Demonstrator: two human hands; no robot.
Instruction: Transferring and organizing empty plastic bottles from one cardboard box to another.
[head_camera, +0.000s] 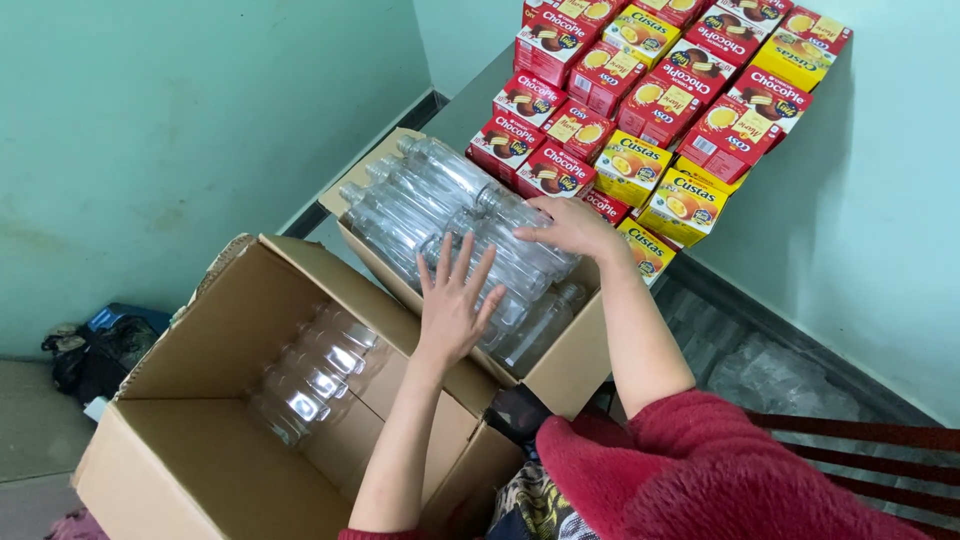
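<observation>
Bottles (460, 215), clear plastic and empty, lie piled in the farther cardboard box (560, 365), and I see my left hand (455, 300) spread flat on them, fingers splayed, gripping nothing. My right hand (572, 228) rests open on the pile's far side; a nearer box (190, 450) holds more bottles, and red and yellow snack cartons (660, 90) are stacked behind.

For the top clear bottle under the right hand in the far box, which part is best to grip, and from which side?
Probably the middle of the body, from above. The clear bottle lies on its side on top of the pile in the far cardboard box, so its round body faces up, and the right hand already rests on it. Neighbouring bottles block its sides.
</observation>
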